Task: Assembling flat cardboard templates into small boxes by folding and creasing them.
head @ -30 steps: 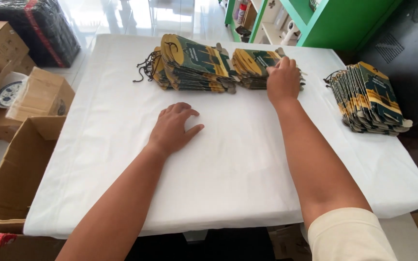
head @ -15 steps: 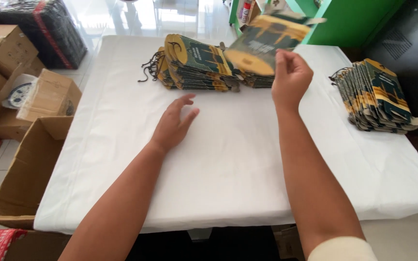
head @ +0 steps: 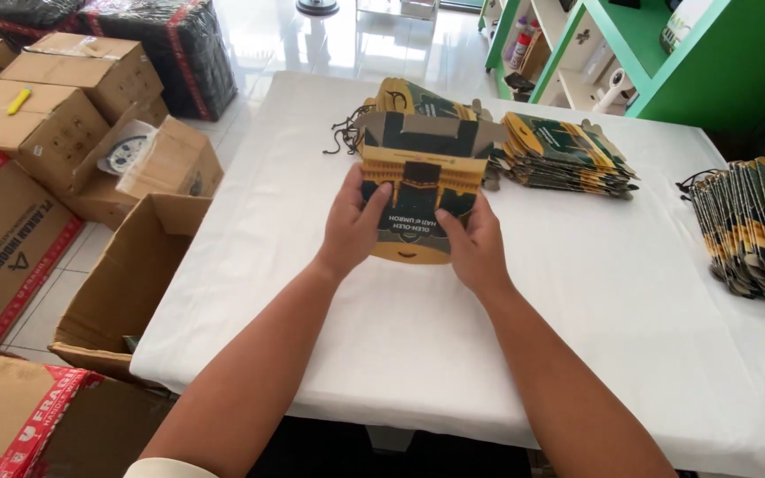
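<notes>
Upper centre of the frame: left hand [head: 353, 232] and right hand [head: 474, 250] hold one flat printed paper bag [head: 416, 181] above the white surface [head: 577, 301], fingers grasping its lower edges. Step in hand appears to be opening the bag. Stacks [head: 564, 152] lie behind; another stack [head: 759, 230] lies at right.
</notes>
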